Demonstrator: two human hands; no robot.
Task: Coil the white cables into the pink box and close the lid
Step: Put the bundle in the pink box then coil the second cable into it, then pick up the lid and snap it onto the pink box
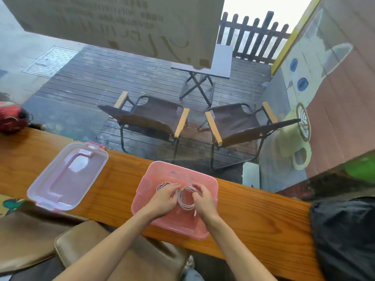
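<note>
White cables [185, 199] coiled in pink box [150, 201]

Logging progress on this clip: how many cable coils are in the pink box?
2. One coil sits mid-box between both hands; another coil lies left of it, partly under the left hand. More could be hidden.

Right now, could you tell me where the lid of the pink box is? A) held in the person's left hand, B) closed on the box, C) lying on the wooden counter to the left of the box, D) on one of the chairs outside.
C: the lid lies flat on the wooden counter, left of the open pink box, touched by neither hand.
</note>
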